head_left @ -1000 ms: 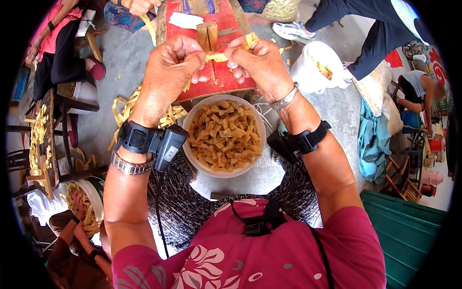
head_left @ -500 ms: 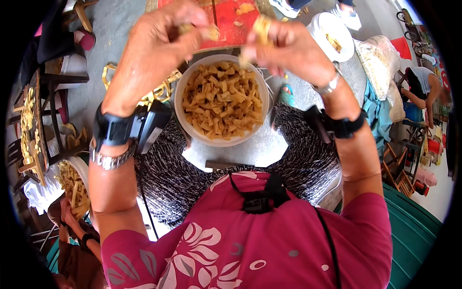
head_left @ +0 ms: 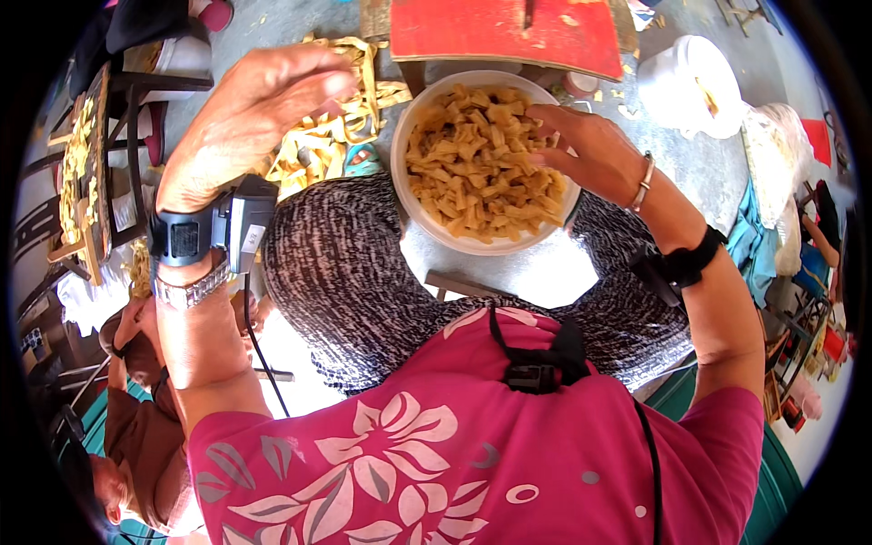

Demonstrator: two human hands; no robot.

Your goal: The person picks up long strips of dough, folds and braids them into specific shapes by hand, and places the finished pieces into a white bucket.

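Note:
A round white bucket [head_left: 406, 186] stands between my knees, filled with short tan-yellow cut pieces [head_left: 481, 173] that look like dried strips. Over its right side reaches my right hand [head_left: 599, 156], fingers apart, the tips at the pieces; nothing shows in its grasp. My left hand [head_left: 259, 113] is raised left of the bucket, fingers stretched and thumb apart, with no piece visible in it. Just beyond and below that hand lies a heap of long, flat yellow strips [head_left: 313, 150] on the floor.
A red board-topped bench [head_left: 509, 36] stands just past the bucket. Farther right are a white pail [head_left: 668, 86] and a pale sack [head_left: 777, 145]. At left, a wooden bench [head_left: 86, 173] bears yellow strips, and another person [head_left: 145, 436] sits at lower left.
Yellow pieces were in both hands above the bucket; neither hand shows one now. My right hand has come down to the bucket's contents, my left has moved out toward the strips. The view has shifted.

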